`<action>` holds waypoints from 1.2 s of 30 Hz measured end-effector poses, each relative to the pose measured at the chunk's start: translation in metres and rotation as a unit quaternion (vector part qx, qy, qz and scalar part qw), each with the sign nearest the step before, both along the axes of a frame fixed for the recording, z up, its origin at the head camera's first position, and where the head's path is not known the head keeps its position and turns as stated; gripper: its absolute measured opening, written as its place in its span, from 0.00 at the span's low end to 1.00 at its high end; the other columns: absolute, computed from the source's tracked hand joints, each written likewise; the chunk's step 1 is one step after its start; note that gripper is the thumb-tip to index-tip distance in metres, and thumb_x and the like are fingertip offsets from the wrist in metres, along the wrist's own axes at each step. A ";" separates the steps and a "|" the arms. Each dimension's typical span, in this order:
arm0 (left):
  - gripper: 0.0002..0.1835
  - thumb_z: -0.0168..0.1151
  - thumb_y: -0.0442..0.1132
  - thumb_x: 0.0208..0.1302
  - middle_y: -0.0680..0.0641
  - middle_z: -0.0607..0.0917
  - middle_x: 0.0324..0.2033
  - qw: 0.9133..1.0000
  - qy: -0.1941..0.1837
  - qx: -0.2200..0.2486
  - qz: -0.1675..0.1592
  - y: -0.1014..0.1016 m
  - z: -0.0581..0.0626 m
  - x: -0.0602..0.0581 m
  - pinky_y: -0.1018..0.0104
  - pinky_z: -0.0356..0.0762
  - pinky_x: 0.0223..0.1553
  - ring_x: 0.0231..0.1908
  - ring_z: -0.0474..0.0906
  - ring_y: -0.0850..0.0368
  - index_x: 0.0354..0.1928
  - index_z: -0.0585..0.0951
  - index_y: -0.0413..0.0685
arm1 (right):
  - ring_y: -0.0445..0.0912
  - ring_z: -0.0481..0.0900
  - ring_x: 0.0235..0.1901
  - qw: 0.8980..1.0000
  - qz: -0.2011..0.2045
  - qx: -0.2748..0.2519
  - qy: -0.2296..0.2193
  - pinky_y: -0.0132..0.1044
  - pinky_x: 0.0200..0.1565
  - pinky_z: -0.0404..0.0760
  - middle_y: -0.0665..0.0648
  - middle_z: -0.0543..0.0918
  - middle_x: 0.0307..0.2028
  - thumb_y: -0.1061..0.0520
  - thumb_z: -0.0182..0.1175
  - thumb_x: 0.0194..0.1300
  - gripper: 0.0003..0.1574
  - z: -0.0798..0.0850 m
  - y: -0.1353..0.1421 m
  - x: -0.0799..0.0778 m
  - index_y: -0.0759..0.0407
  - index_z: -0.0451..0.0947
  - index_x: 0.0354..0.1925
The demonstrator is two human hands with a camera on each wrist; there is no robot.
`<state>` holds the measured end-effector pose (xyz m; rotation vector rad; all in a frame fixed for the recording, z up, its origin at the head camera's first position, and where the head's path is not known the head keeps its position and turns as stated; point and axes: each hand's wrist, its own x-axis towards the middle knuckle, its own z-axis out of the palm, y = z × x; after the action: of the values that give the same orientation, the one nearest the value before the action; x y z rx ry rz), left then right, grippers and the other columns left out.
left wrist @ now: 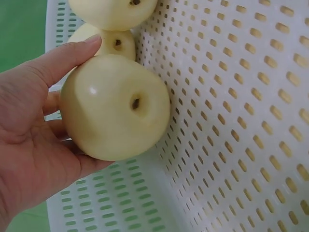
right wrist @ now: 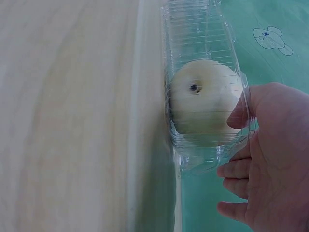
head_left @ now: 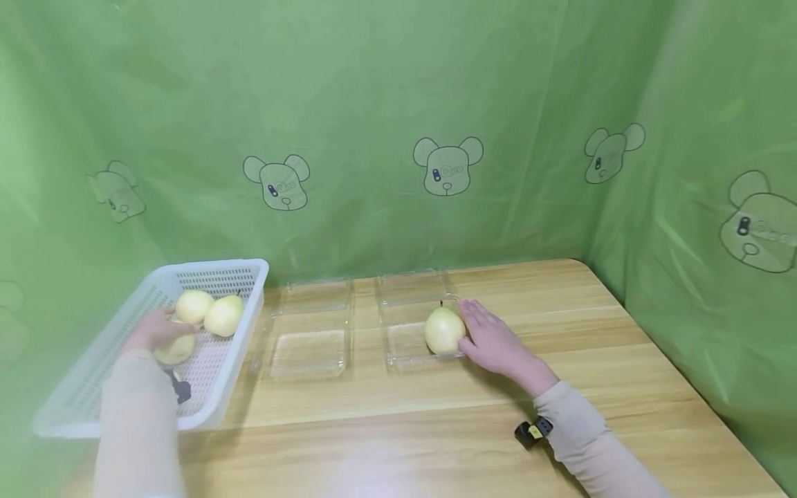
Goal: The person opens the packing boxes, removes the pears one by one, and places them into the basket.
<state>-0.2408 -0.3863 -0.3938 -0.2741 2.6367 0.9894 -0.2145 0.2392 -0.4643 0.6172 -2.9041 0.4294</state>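
In the white plastic basket [head_left: 264, 277] at the left, my left hand [head_left: 152, 330] holds a pale yellow pear [left wrist: 118, 108], thumb on top and fingers around its side. Two more pears, a rear one [head_left: 194, 306] and a right one [head_left: 224, 316], lie beside it. At the middle of the table, another pear [head_left: 444, 330] sits stem up in the right clear plastic box [head_left: 401, 339]. My right hand [head_left: 492, 342] is at that box's right side, its fingers extended and spread from the thumb. In the right wrist view, the thumb [right wrist: 239, 113] overlaps the box rim next to the pear.
A second clear plastic box [head_left: 308, 353] stands with its lid raised at the back, between the basket and the right box. All of these are on a wooden table [head_left: 373, 429]. Green sheeting [head_left: 361, 90] with bear-head prints hangs behind and at both sides.
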 end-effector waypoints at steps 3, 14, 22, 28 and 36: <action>0.57 0.64 0.55 0.60 0.21 0.47 0.70 1.000 -0.005 0.009 0.008 0.000 0.001 0.000 0.27 0.60 0.60 0.66 0.53 0.21 0.74 0.39 0.32 | 0.65 0.53 0.74 1.000 0.000 0.001 0.000 0.56 0.74 0.56 0.70 0.55 0.73 0.49 0.47 0.68 0.44 -0.001 0.000 -0.001 0.73 0.51 0.72; 0.53 0.61 0.54 0.63 0.19 0.49 0.69 1.000 0.006 -0.011 -0.006 0.008 0.012 0.006 0.27 0.59 0.61 0.64 0.55 0.21 0.72 0.42 0.27 | 0.65 0.53 0.73 1.000 0.002 0.001 0.002 0.56 0.74 0.56 0.70 0.56 0.73 0.49 0.47 0.68 0.44 -0.001 0.001 -0.002 0.73 0.51 0.72; 0.52 0.60 0.52 0.64 0.18 0.51 0.68 1.000 0.009 -0.018 -0.004 0.011 0.018 0.009 0.36 0.71 0.56 0.60 0.65 0.25 0.72 0.42 0.27 | 0.65 0.53 0.73 1.000 0.006 0.001 0.001 0.56 0.74 0.55 0.71 0.56 0.73 0.49 0.47 0.68 0.43 -0.001 0.001 -0.002 0.74 0.51 0.72; 0.51 0.60 0.51 0.64 0.18 0.49 0.68 0.999 0.028 -0.033 -0.011 0.007 0.019 0.005 0.28 0.55 0.64 0.65 0.54 0.20 0.71 0.43 0.24 | 0.65 0.53 0.73 1.000 0.005 0.004 -0.001 0.56 0.74 0.55 0.71 0.55 0.73 0.49 0.47 0.68 0.44 0.001 0.001 -0.002 0.74 0.51 0.72; 0.50 0.59 0.48 0.66 0.17 0.46 0.68 1.000 0.028 -0.009 0.004 0.008 0.020 0.007 0.27 0.52 0.65 0.66 0.48 0.19 0.71 0.41 0.25 | 0.66 0.53 0.73 1.000 0.003 0.007 -0.002 0.56 0.74 0.55 0.71 0.55 0.73 0.49 0.46 0.69 0.44 0.001 0.000 -0.001 0.74 0.51 0.72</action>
<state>-0.2340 -0.3787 -0.3735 -0.2643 2.6990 0.9904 -0.2154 0.2394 -0.4635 0.6279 -2.9120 0.4134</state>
